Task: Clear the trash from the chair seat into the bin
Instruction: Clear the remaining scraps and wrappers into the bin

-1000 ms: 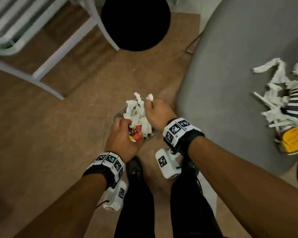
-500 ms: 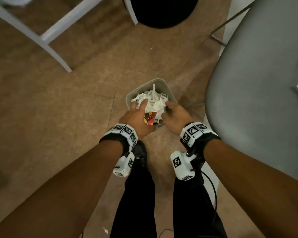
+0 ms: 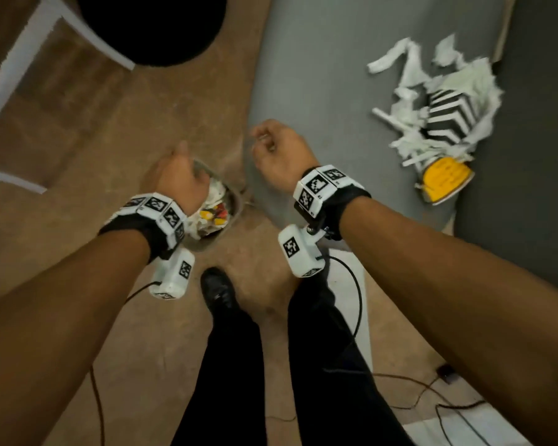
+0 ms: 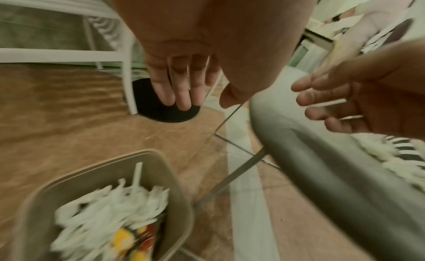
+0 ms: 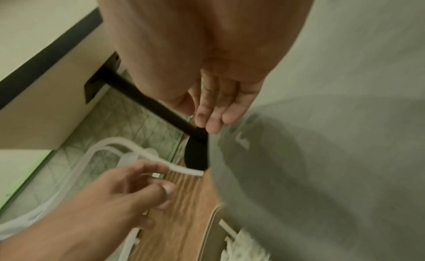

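both hands [image 3: 178, 178] [image 3: 279, 149] loose and empty over brown floor [image 3: 110, 123], grey chair seat [image 3: 319, 75] alongside.

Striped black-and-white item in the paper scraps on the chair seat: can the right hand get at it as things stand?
Probably yes. The right hand is empty and hangs over the near edge of the grey chair seat; only bare seat lies between it and the striped item. Loose paper scraps lie around that item.

chair seat [image 3: 319, 75]: matt grey cloth | trash [image 3: 409, 123]: torn white paper | bin [image 4: 46, 197]: smooth beige plastic
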Demonstrator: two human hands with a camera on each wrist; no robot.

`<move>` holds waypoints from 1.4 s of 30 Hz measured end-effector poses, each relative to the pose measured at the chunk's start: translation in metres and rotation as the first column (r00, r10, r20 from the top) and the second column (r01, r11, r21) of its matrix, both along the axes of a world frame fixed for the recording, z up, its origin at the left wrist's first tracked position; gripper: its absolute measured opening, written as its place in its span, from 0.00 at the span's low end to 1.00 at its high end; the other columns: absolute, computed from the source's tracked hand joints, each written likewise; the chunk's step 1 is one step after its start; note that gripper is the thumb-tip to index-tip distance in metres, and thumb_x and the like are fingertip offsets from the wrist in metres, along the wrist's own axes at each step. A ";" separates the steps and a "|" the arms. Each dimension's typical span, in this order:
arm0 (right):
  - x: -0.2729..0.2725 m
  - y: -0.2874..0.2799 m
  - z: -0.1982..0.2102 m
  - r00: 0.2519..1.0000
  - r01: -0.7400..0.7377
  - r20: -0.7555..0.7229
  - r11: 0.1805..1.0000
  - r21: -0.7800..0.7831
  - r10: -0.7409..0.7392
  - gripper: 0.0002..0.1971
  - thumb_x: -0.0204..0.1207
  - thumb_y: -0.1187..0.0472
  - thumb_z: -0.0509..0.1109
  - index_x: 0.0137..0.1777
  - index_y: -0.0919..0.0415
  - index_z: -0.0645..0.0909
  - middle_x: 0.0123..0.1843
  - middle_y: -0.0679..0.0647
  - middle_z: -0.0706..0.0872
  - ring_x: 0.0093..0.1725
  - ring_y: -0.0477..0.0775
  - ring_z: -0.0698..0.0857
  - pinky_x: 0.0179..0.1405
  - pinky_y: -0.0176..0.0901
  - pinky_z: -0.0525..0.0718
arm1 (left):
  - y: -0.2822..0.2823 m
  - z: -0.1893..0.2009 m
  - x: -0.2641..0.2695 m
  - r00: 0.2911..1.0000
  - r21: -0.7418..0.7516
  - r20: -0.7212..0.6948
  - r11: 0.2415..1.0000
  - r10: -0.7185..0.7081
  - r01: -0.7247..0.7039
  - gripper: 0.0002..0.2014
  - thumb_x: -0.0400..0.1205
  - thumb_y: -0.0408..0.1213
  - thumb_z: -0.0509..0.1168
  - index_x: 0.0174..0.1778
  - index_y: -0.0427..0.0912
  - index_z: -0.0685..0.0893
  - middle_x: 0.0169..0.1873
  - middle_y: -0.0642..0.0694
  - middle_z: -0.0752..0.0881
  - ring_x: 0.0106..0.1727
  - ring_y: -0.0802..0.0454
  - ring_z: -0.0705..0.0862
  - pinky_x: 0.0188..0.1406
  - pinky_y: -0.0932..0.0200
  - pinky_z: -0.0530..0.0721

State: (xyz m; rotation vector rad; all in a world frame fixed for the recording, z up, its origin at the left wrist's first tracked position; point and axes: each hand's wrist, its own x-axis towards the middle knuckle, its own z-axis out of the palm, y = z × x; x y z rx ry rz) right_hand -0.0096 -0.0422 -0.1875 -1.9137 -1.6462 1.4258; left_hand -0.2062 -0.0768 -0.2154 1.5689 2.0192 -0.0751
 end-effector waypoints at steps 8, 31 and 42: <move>0.189 0.033 0.022 0.901 0.335 0.253 0.936 0.111 -0.353 0.12 0.79 0.60 0.65 0.60 0.55 0.85 0.59 0.54 0.91 0.60 0.56 0.88 0.61 0.42 0.81 | 0.045 0.028 0.173 0.902 0.258 0.218 0.913 -0.373 0.315 0.20 0.77 0.42 0.60 0.65 0.42 0.79 0.56 0.40 0.85 0.59 0.35 0.80 0.61 0.41 0.81; 0.291 0.077 0.003 0.853 0.450 0.286 0.893 0.019 -0.436 0.45 0.69 0.53 0.81 0.82 0.60 0.63 0.76 0.57 0.78 0.75 0.58 0.78 0.70 0.41 0.75 | 0.081 0.006 0.290 0.652 0.145 -0.142 0.636 -0.745 0.758 0.18 0.78 0.29 0.69 0.63 0.44 0.79 0.58 0.41 0.79 0.57 0.39 0.78 0.53 0.45 0.77; 0.233 0.092 0.033 0.872 0.458 0.059 0.854 0.248 -0.485 0.25 0.75 0.48 0.71 0.70 0.57 0.79 0.61 0.50 0.88 0.62 0.52 0.86 0.67 0.51 0.83 | 0.075 0.021 0.226 0.847 0.364 0.024 0.794 -0.531 0.488 0.09 0.83 0.28 0.64 0.57 0.37 0.82 0.50 0.38 0.80 0.50 0.38 0.79 0.44 0.43 0.82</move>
